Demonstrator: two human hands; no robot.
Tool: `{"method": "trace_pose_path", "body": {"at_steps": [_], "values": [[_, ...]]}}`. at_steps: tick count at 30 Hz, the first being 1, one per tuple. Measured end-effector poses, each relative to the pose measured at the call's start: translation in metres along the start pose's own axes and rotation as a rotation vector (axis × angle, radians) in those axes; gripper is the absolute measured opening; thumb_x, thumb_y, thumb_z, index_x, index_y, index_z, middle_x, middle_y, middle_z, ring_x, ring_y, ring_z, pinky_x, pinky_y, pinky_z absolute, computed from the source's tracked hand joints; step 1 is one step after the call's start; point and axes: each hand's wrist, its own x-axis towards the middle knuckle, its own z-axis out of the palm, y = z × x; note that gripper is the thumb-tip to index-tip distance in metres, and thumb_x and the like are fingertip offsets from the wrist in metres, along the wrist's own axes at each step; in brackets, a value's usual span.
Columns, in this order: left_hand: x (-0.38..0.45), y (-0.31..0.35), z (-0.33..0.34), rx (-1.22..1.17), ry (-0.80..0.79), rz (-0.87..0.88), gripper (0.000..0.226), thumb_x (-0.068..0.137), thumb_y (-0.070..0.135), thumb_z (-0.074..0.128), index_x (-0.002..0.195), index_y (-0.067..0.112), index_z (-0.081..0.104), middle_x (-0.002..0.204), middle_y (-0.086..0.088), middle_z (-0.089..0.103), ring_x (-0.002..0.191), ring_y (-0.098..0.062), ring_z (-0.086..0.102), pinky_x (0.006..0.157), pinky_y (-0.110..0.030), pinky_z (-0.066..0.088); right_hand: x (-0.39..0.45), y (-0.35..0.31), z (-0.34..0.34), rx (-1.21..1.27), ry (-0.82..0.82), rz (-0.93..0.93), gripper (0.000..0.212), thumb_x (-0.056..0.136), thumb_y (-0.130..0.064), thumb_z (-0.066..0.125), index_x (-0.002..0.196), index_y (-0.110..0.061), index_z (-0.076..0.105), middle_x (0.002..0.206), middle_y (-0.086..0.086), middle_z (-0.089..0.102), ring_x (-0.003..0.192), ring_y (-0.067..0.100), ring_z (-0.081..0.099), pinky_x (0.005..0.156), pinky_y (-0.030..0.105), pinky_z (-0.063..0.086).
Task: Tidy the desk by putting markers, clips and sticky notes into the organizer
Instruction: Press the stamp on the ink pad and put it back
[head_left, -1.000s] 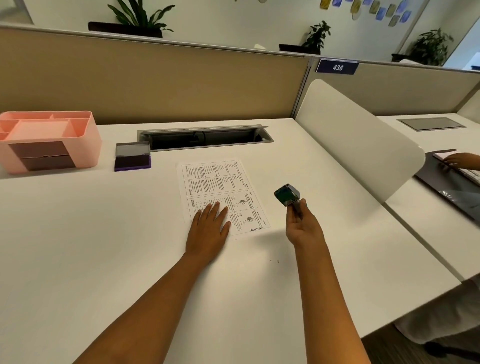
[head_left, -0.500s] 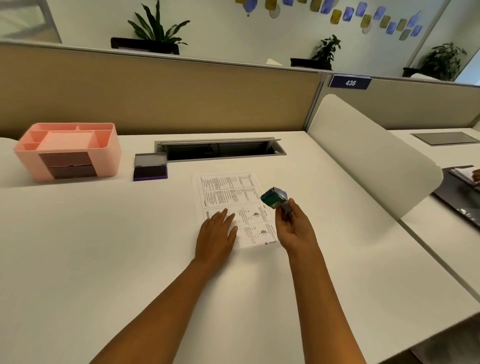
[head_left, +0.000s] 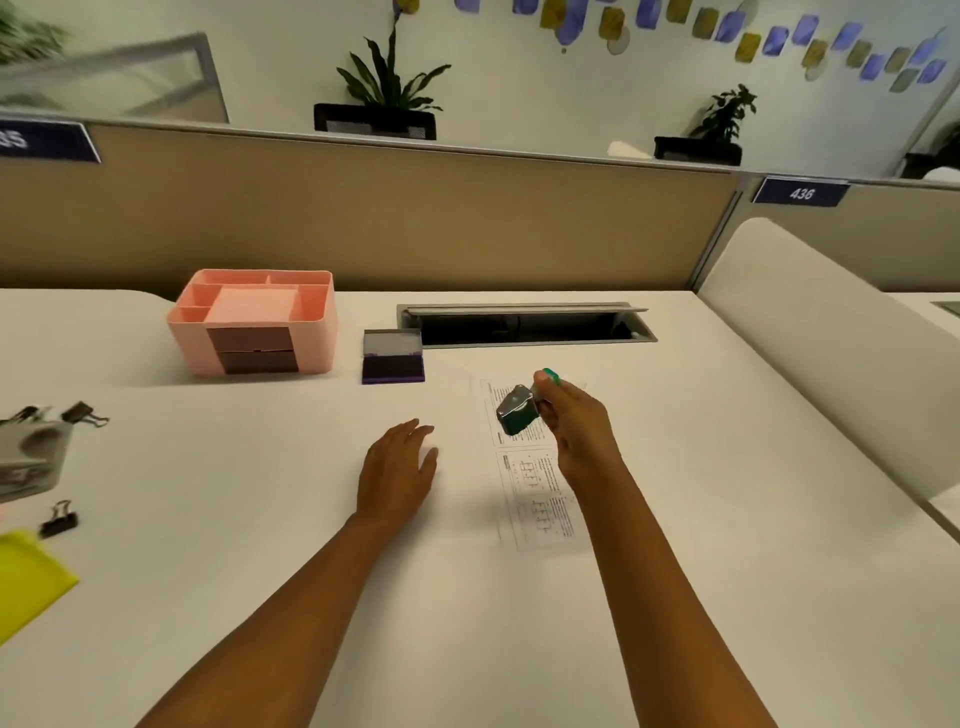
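Right of the pink organizer (head_left: 253, 322), the open left hand (head_left: 397, 470) has slid off the printed sheet (head_left: 535, 483) while the right hand (head_left: 582, 431) grips a green stamp (head_left: 515, 410), so tidying hasn't begun.

Right hand (head_left: 582, 431) holds a green stamp (head_left: 517, 413) above a printed sheet (head_left: 540, 499); left hand (head_left: 397, 470) lies flat left of the sheet.

A purple ink pad (head_left: 393, 357) sits near a printed sheet (head_left: 537, 493) on the white desk (head_left: 675, 519).
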Motion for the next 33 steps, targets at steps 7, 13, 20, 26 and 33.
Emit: {"method": "trace_pose_path", "body": {"at_steps": [7,13,20,26,33], "values": [[0.022,-0.042,-0.016,-0.066,0.038,-0.075,0.044,0.093,0.030,0.048,0.135,0.017,0.043,0.147,-0.004,0.039,0.138,-0.020,0.033,0.114,-0.033,0.024,0.035,-0.004,0.061,-0.437,-0.011,-0.225,0.042,0.092,-0.024,0.056,0.132,-0.012,0.049,0.131,0.011,0.056,0.114,0.026,0.056,0.094,0.032,0.046],[0.047,-0.062,-0.015,-0.161,0.040,-0.100,0.055,0.091,0.032,0.053,0.140,0.018,0.035,0.150,-0.003,0.035,0.139,-0.019,0.031,0.114,-0.032,0.025,0.080,-0.011,0.112,-0.892,-0.065,-0.342,0.044,0.094,-0.018,0.054,0.136,-0.022,0.043,0.132,0.011,0.054,0.120,0.029,0.050,0.103,0.037,0.036],[0.080,-0.077,-0.008,-0.209,0.064,-0.097,0.065,0.087,0.039,0.057,0.143,0.020,0.030,0.151,-0.001,0.031,0.139,-0.017,0.029,0.113,-0.029,0.026,0.128,0.003,0.161,-1.291,-0.085,-0.477,0.047,0.091,-0.006,0.053,0.132,-0.028,0.048,0.122,0.012,0.055,0.112,0.030,0.053,0.106,0.041,0.025],[0.108,-0.084,-0.007,-0.229,0.072,-0.086,0.072,0.084,0.043,0.060,0.143,0.020,0.026,0.151,-0.001,0.031,0.138,-0.017,0.030,0.112,-0.029,0.028,0.163,0.012,0.195,-1.542,-0.090,-0.513,0.042,0.094,-0.016,0.049,0.134,-0.026,0.047,0.125,0.015,0.052,0.118,0.031,0.048,0.107,0.042,0.026],[0.130,-0.089,-0.002,-0.228,0.106,-0.085,0.078,0.079,0.049,0.063,0.142,0.021,0.028,0.147,-0.001,0.037,0.134,-0.017,0.037,0.109,-0.029,0.033,0.186,0.016,0.224,-1.739,-0.148,-0.466,0.034,0.096,-0.022,0.042,0.128,-0.019,0.051,0.126,0.014,0.051,0.119,0.029,0.046,0.105,0.038,0.027]]}}
